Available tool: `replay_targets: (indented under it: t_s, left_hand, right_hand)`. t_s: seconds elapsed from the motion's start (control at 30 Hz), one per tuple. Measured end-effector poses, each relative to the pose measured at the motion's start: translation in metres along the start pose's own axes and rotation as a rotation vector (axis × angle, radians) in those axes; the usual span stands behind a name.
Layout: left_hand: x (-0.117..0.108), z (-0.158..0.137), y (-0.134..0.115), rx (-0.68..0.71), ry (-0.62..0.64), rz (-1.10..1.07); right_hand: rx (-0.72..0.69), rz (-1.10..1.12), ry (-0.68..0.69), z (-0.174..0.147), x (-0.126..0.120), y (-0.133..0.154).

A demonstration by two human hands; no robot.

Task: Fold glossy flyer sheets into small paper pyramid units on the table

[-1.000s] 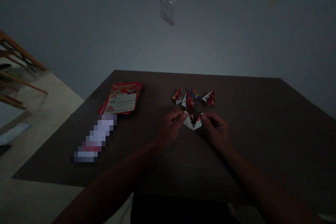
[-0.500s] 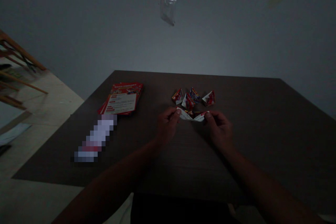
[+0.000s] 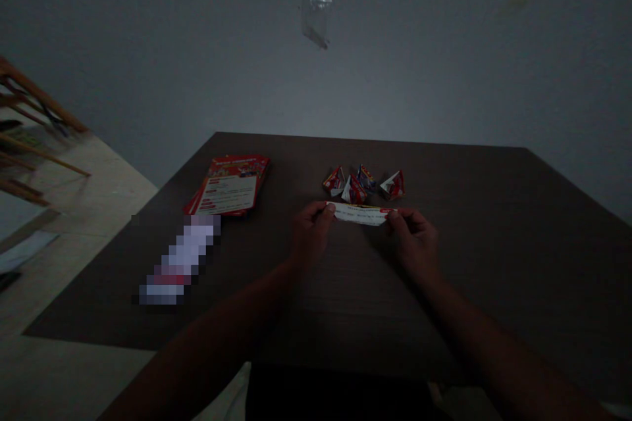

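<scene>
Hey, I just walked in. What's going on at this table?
Someone is holding a white paper strip with red printed corners between the left hand and right hand, one at each end. Just beyond it, four small folded red, white and blue paper shapes sit on the dark brown table. A stack of red-and-white printed sheets lies off to the left.
</scene>
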State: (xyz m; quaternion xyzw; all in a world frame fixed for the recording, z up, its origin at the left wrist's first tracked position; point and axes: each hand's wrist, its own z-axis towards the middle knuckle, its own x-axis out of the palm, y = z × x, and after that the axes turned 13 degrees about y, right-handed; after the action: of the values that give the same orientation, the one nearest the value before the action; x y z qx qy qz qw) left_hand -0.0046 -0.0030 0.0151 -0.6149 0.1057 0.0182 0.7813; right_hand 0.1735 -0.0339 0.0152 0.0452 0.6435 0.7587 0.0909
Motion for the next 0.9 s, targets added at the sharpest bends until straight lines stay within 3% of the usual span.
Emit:
replay_targets:
  t_s: [0.2, 0.33, 0.6, 0.9]
  left_hand:
    - [-0.005, 0.003, -0.001, -0.097, 0.023, 0.13]
    - [-0.012, 0.008, 0.008, -0.107, 0.143, 0.342]
    - [-0.019, 0.014, 0.019, -0.048, 0.33, 0.824]
    - [-0.018, 0.013, 0.009, -0.03, 0.375, 1.059]
  right_hand:
    - [0.065, -0.069, 0.003, 0.003, -0.005, -0.007]
    - [0.127, -0.155, 0.076, 0.009, -0.011, -0.015]
    - [0.167, -0.573, 0.242, 0.016, -0.018, -0.023]
    - [0.11, -1.016, 0.323, 0.017, -0.016, -0.018]
